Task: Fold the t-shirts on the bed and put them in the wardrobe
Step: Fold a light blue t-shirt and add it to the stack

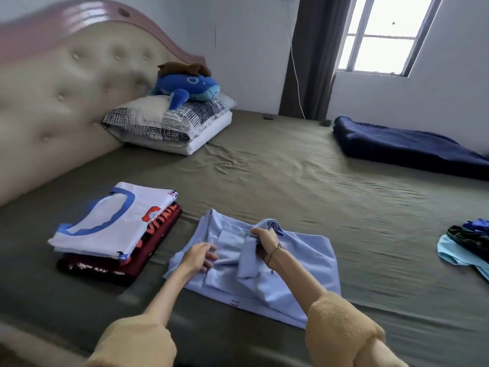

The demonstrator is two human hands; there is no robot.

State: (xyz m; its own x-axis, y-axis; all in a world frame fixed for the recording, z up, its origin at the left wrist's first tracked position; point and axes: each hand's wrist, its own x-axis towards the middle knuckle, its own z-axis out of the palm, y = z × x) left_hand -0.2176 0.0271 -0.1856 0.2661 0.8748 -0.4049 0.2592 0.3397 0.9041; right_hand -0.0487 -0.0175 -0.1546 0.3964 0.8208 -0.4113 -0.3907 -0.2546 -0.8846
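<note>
Pale-blue t-shirt [264, 271] lies spread on the olive bed sheet [291, 176] at my 6 o'clock, partly folded. My right hand [264, 241] has its fingers curled tight round the bunched collar and sleeve fabric, lifting it, I judge, to carry that fold across. My left hand [199, 256] rests on the cloth with fingers loosely bent and slightly apart; it seems to pin the shirt so it does not drag. Folded stack [116, 231] sits at 9 o'clock, close by, white shirt on top, presumably kept near for adding this one. Unfolded pile [468, 245] waits at 3 o'clock, well apart. Wardrobe not in view. Pillows [169, 125] with blue plush [188, 88] at 11 o'clock; navy blanket [407, 147] at 2.
</note>
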